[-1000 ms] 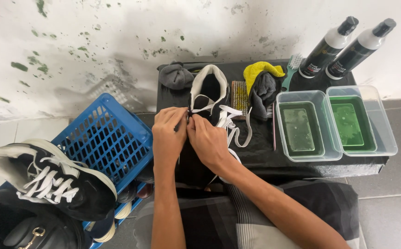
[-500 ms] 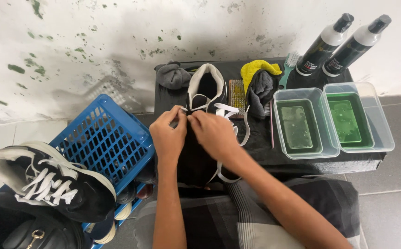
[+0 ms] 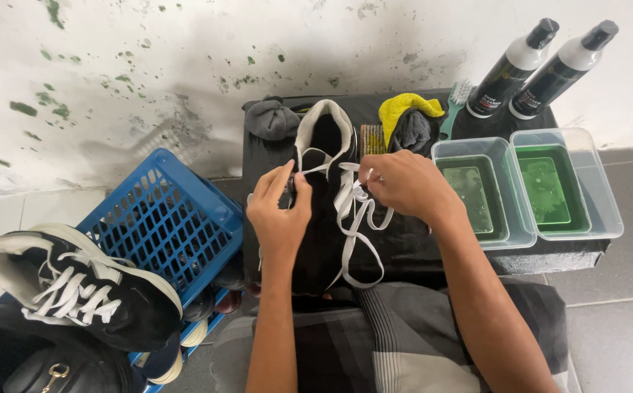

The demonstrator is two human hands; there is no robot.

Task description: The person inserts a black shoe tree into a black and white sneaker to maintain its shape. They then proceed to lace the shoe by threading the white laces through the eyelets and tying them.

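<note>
Two black shoes (image 3: 323, 204) (image 3: 76, 291) – two spray bottles (image 3: 513, 69) (image 3: 565, 69) – two green-filled tubs (image 3: 480, 185) (image 3: 564, 182) – one blue basket (image 3: 163, 225)

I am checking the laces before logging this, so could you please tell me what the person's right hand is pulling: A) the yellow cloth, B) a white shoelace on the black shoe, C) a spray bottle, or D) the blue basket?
B: the right hand pinches a white shoelace drawn out from the black shoe, which the left hand steadies.

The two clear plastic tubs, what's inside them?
Both clear plastic tubs hold green liquid, left one included. Pale patches show on the surface, perhaps reflections. Nothing solid can be seen in them, though the tinted liquid could hide something lying at the bottom.
</note>
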